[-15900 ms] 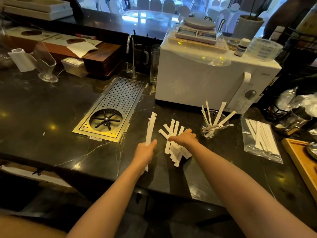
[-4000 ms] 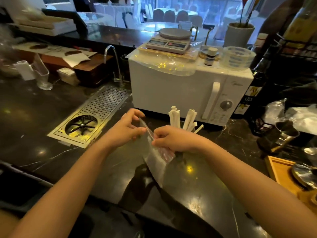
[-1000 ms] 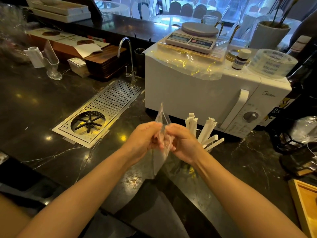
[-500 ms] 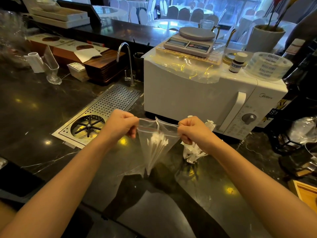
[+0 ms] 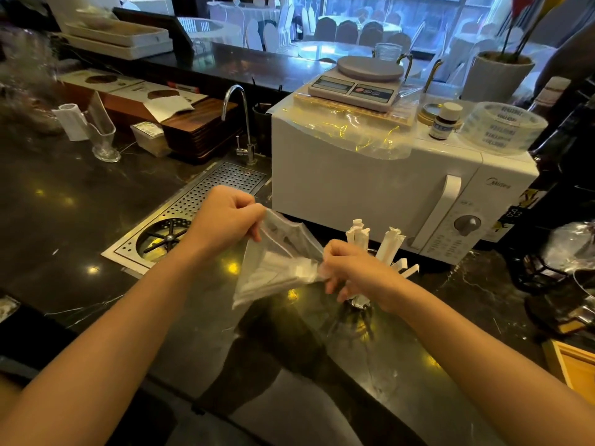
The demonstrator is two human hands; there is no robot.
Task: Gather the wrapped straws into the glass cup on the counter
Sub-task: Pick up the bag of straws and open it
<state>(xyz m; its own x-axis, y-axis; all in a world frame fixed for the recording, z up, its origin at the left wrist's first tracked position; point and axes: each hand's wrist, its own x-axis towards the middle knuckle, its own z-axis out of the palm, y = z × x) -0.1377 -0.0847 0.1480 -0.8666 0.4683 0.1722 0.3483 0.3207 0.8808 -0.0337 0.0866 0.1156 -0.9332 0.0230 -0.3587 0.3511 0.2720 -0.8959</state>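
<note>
Both hands are up over the dark counter (image 5: 96,201), sharing a clear plastic bag (image 5: 277,265) of wrapped straws (image 5: 283,273). The left hand (image 5: 222,225) pinches the bag's top corner, fingers closed tight. The right hand (image 5: 355,273) grips the other end. Behind that right hand stands the glass cup (image 5: 360,300), already bristling with straws, just before the white microwave (image 5: 370,185).

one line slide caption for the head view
Both hands, left hand and right hand, hold a clear bag of wrapped straws beside the straw-filled glass cup.
</note>
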